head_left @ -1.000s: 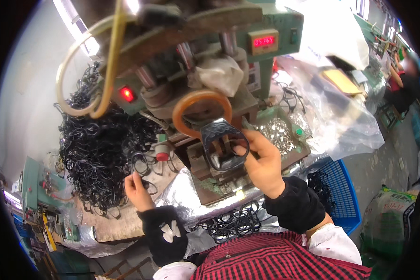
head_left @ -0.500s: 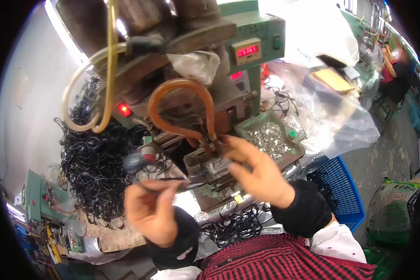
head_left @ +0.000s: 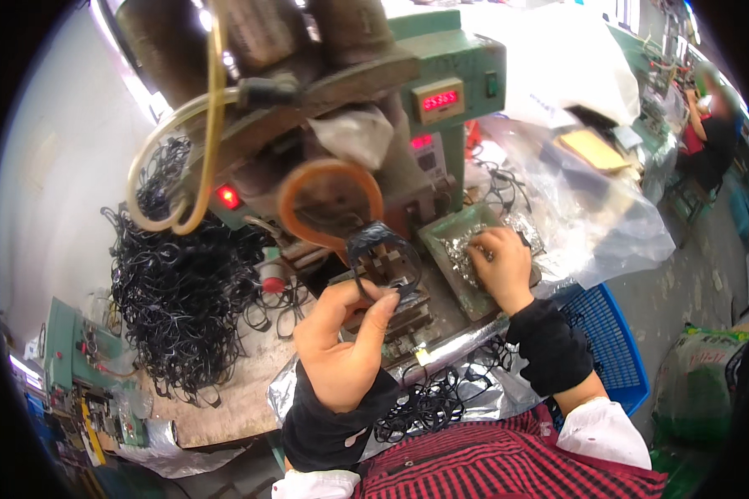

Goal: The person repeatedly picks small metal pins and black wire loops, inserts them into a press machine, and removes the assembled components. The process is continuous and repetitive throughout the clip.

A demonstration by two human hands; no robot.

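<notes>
My left hand (head_left: 341, 349) is closed in a pinch on a black strap loop (head_left: 377, 239). The loop stands up in front of the green press (head_left: 466, 62), over its small metal fixture (head_left: 409, 314). To the right, my right hand (head_left: 505, 264) reaches into a green tray (head_left: 477, 309) of small silvery metal pieces (head_left: 456, 248). Its fingers are drawn together among the pieces; whatever lies between the fingertips is too small to make out. An orange hose (head_left: 289, 204) curves above the fixture, blurred.
A large heap of black straps (head_left: 183, 291) lies on the left of the bench. More straps (head_left: 429, 407) rest on silver foil near me. A red-topped button (head_left: 273, 284) sits left of the fixture. At right stand a blue basket (head_left: 612, 349) and, farther off, a seated person (head_left: 711, 125).
My right hand has moved from the fixture into the tray of metal pieces. My left hand has moved right and forward, bringing the strap loop over the fixture.
</notes>
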